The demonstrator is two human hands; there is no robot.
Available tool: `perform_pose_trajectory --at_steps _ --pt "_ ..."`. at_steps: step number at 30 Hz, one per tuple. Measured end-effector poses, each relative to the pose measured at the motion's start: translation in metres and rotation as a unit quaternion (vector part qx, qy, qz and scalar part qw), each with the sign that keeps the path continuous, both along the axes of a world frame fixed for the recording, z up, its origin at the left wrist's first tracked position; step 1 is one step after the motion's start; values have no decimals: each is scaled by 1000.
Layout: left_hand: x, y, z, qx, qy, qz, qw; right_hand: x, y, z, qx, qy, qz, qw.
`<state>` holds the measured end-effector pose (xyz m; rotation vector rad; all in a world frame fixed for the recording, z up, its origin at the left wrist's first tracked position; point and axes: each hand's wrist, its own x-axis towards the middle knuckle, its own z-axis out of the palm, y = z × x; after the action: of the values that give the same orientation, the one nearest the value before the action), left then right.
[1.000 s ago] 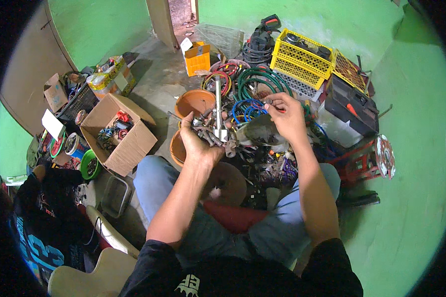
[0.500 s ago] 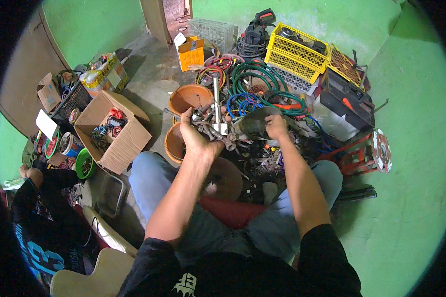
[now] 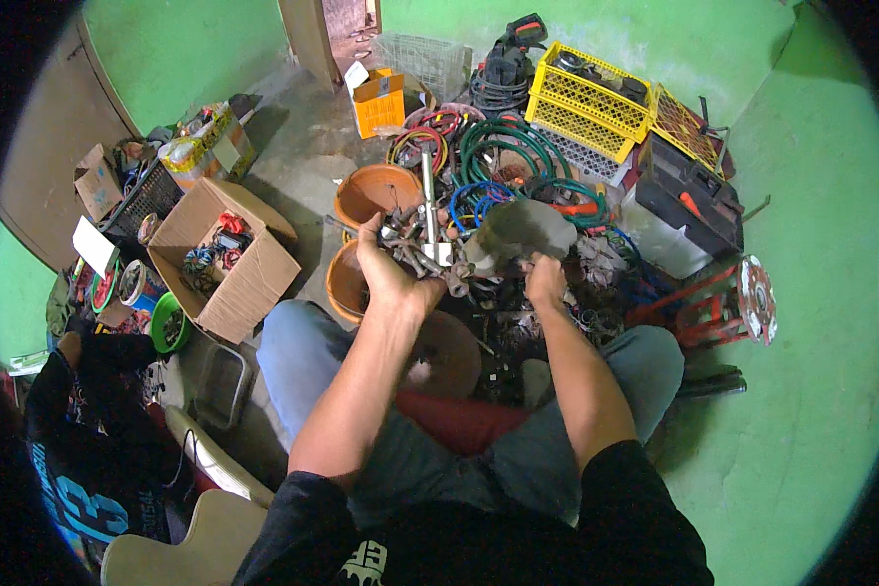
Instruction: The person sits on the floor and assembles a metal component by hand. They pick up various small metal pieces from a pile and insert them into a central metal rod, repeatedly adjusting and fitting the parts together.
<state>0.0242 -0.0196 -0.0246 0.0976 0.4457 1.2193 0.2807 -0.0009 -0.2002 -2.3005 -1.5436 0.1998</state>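
Observation:
My left hand [image 3: 397, 276] is closed around a bundle of worn metal tools and fittings [image 3: 415, 244], dull grey and brown. A shiny metal bar with a square block at its lower end [image 3: 438, 252] stands upright in that bundle. My right hand [image 3: 545, 280] pinches the near edge of a grey, round, disc-like piece [image 3: 525, 232]; I cannot make out whether it is flat or hollow. The disc's left edge lies close to the tools, and whether they touch is unclear. Beneath both hands is a dark heap of small scrap parts [image 3: 518, 337].
Two orange-brown bowls [image 3: 361, 190] stand behind my left hand. Coiled green hose [image 3: 488, 146], yellow crates [image 3: 596, 93] and a black toolbox [image 3: 689, 195] lie beyond. A red metal stand [image 3: 708, 308] is at right. At left are an open carton [image 3: 249, 283] and another person [image 3: 98, 420].
The disc-like piece has turned to show its lighter grey face and come slightly right. My right hand has shifted a little down to its near edge. My left hand is nearly unmoved.

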Motion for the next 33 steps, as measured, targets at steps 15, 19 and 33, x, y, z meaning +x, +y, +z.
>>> perform_pose_trajectory --at_steps 15,19,33 --pt "6 0 2 -5 -10 0 1000 6 -10 2 -132 -21 -27 991" --pt "11 -1 4 -15 -12 -4 1000 17 -20 -5 -161 -25 -33 986" --pt "28 3 0 21 -43 -46 998 8 -15 183 48 -17 169 984"
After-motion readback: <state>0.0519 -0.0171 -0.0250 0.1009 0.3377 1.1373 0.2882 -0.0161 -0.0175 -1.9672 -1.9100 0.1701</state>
